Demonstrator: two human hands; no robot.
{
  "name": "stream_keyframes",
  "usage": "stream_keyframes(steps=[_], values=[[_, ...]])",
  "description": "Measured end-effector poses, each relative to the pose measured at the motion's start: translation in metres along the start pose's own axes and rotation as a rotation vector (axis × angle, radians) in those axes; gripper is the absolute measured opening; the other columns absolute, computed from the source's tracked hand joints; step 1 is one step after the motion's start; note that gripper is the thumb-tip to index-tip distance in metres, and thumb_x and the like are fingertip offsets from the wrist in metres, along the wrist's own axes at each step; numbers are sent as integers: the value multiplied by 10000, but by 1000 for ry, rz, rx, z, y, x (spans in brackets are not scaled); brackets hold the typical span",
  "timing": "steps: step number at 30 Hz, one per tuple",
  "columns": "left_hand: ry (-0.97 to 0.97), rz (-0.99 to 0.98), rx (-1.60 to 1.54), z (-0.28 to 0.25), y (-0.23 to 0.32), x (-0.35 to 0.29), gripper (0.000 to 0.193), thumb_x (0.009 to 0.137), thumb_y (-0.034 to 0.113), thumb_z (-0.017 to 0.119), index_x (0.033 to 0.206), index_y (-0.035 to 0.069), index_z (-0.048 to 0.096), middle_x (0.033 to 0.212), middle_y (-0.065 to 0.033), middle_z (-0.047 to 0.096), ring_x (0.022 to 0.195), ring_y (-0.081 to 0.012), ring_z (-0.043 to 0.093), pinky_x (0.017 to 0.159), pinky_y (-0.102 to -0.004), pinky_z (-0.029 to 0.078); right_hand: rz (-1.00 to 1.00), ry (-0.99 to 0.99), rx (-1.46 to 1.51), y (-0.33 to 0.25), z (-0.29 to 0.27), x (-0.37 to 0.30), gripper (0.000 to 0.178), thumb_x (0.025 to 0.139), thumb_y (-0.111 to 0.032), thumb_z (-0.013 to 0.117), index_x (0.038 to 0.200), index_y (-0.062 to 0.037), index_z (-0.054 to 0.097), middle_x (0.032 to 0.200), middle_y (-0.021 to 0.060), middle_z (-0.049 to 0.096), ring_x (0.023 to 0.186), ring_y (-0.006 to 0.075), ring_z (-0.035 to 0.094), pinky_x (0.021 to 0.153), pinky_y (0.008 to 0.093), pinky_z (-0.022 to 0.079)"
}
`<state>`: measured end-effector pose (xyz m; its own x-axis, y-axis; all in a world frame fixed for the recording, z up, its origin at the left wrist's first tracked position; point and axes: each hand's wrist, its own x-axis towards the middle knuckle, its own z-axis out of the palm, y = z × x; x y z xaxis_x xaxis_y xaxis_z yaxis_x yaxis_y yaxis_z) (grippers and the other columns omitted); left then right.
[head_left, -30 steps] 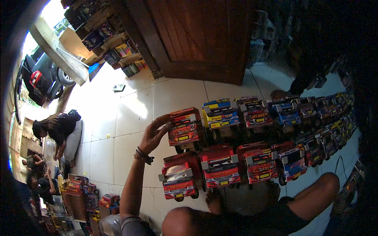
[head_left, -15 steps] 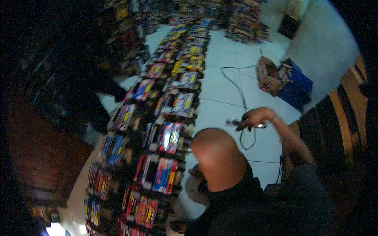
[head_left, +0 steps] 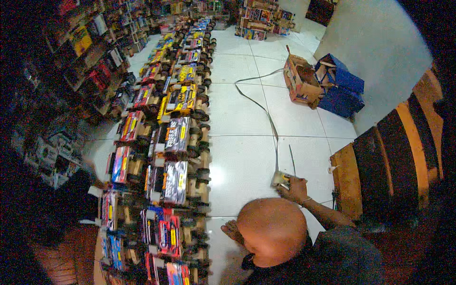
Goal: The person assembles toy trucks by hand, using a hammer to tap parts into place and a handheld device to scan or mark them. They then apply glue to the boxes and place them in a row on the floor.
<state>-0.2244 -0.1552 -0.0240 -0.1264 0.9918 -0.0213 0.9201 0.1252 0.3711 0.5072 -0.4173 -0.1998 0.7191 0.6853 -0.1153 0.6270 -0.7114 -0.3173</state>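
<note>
Neither my left hand nor my right hand shows in the head view. Close below me is another person, whose bare head [head_left: 273, 230] and dark-clothed shoulder [head_left: 342, 251] fill the lower right. One hand [head_left: 295, 189] of that person grips a small pale tool [head_left: 280, 179], its exact kind unclear, with a grey cable [head_left: 270, 118] close by. The person's other hand [head_left: 232, 231] is beside the head, near the toy trucks. Two long rows of wooden toy trucks run away from me, among them a silver one [head_left: 176, 135], a yellow one [head_left: 183, 99] and a red one [head_left: 170, 236].
White floor tiles [head_left: 237, 109] lie right of the rows. An open cardboard box [head_left: 293, 90] and a blue box [head_left: 349, 102] stand by the wall [head_left: 375, 52]. Dark slatted wooden furniture [head_left: 380, 166] is at the right. Stacked goods [head_left: 259, 19] stand far back; the left is dark.
My view has swung, so the truck rows and boxes sit further left and the scene is sharper. The other person's head is lower in the picture, the tool hand too.
</note>
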Motion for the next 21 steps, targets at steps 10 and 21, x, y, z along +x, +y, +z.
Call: stream_keyframes(steps=[10, 21], values=[[-50, 0, 178, 30, 60, 45, 420, 934, 108, 672, 1324, -8, 568, 1332, -152, 602, 1272, -262, 532, 1085, -407, 421, 384, 351, -134, 128, -5, 174, 810, 872, -674, 560, 1298, 15, 572, 1228, 218, 643, 1158, 366, 596, 1002, 540, 376], [-99, 99, 338, 33, 104, 91, 410, 931, 99, 667, 1315, -9, 573, 1325, -161, 605, 1266, -279, 537, 1081, -414, 422, 1002, 754, 262, 165, 59, 97, 530, 958, -427, 596, 1270, -3, 523, 1261, 202, 557, 1121, 346, 562, 1050, 467, 405]])
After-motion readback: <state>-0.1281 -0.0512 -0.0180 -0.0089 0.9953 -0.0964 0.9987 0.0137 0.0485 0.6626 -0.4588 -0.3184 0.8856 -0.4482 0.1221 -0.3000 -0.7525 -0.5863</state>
